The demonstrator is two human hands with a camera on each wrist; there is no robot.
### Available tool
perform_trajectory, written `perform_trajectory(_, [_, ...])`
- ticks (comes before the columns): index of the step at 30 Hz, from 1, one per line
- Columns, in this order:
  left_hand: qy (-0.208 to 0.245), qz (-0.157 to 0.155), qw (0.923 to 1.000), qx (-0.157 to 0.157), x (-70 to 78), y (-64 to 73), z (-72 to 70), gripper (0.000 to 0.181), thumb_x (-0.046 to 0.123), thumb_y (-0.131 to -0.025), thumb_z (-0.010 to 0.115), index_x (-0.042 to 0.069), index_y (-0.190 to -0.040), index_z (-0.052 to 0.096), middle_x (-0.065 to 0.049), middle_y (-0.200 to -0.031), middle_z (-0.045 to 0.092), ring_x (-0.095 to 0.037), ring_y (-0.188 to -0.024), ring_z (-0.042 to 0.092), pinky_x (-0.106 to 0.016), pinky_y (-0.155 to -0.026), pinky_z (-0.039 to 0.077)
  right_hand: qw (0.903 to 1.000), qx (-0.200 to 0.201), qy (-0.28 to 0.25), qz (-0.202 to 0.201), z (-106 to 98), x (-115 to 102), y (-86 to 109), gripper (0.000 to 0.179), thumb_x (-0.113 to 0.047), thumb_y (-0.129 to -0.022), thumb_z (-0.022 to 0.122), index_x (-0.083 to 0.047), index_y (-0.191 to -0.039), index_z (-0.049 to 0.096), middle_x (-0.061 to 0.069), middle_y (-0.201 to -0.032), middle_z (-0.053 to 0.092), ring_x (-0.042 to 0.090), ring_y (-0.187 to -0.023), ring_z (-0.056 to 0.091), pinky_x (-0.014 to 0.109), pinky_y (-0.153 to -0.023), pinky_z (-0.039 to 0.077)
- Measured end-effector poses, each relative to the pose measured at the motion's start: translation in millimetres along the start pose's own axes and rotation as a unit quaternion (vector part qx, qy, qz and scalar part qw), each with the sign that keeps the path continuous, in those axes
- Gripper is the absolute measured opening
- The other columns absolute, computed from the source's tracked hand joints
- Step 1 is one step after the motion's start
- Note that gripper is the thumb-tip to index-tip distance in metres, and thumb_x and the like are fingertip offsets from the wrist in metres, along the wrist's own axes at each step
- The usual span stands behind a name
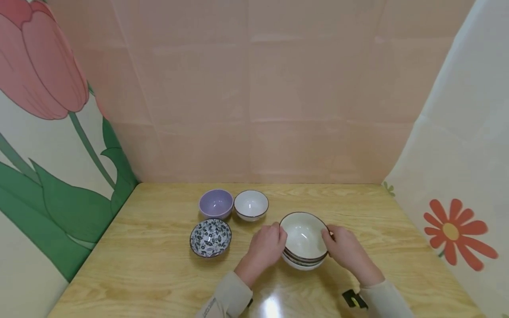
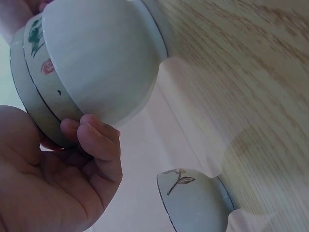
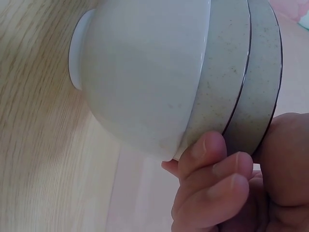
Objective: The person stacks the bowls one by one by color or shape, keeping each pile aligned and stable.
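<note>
Pale sleeves (image 1: 386,301) nearest; beyond, we see left hand (image 1: 265,245) and right hand (image 1: 349,249) pinching opposite sides of the bowl stack (image 1: 304,235), located right of a purple bowl (image 1: 216,203), white bowl (image 1: 251,205) and patterned bowl (image 1: 210,238).

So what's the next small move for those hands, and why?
Probably level the bowl stack with both hands before letting go. The left hand and right hand grip opposite sides near the upper rims, and the bowls are only nested, so an uneven release might tip them.
</note>
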State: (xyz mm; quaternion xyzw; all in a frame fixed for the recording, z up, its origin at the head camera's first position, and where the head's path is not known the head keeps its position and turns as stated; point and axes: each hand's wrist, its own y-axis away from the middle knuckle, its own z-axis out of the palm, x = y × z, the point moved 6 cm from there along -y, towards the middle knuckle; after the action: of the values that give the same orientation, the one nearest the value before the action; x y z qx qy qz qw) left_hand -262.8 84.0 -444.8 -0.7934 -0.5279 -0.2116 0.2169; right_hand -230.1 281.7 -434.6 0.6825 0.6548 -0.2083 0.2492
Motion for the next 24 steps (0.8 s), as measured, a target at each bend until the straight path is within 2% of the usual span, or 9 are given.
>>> perform_trajectory(13, [0.007, -0.014, 0.9994, -0.031, 0.6, -4.7, 1.2, 0.037, 0.028, -0.105, 0.040, 0.001, -0.110, 0.064, -0.003, -0.076, 0.055, -0.015, -0.066, 0.052, -0.029, -0.061, 0.047, 0.9999, -0.003, 0.007, -0.007, -4.1, 0.7, -2.2, 0.035, -0.022, -0.105, 0.045, 0.007, -0.114, 0.062, 0.005, -0.074, 0.062, 0.016, -0.062, 0.057, 0.031, -0.052, 0.049])
perform_trajectory(16, [0.000, -0.014, 0.9995, -0.029, 0.7, -4.0, 1.0, 0.037, 0.028, -0.105, 0.039, 0.001, -0.109, 0.064, -0.005, -0.079, 0.057, -0.016, -0.068, 0.053, -0.031, -0.064, 0.050, 0.9999, -0.002, 0.008, -0.007, -4.1, 0.9, -2.3, 0.034, -0.022, -0.105, 0.045, 0.007, -0.112, 0.063, 0.005, -0.074, 0.061, 0.016, -0.062, 0.057, 0.031, -0.052, 0.049])
perform_trajectory(20, [-0.018, 0.000, 0.9998, -0.010, 2.6, -2.3, -0.4, 0.036, 0.025, -0.105, 0.038, 0.002, -0.100, 0.064, -0.009, -0.083, 0.063, -0.023, -0.075, 0.064, -0.038, -0.069, 0.054, 0.9999, 0.005, 0.010, -0.010, -4.2, 0.1, -1.3, 0.033, -0.021, -0.105, 0.046, 0.006, -0.109, 0.063, 0.005, -0.073, 0.061, 0.016, -0.061, 0.057, 0.031, -0.051, 0.049])
perform_trajectory(24, [-0.032, 0.005, 0.9995, -0.003, 3.7, -1.9, -0.9, 0.036, 0.025, -0.105, 0.036, 0.004, -0.095, 0.064, -0.010, -0.083, 0.065, -0.027, -0.080, 0.067, -0.040, -0.070, 0.055, 0.9999, 0.008, 0.012, -0.009, -4.6, -1.6, -1.3, 0.033, -0.021, -0.104, 0.046, 0.007, -0.110, 0.064, 0.005, -0.073, 0.060, 0.015, -0.061, 0.057, 0.031, -0.051, 0.048])
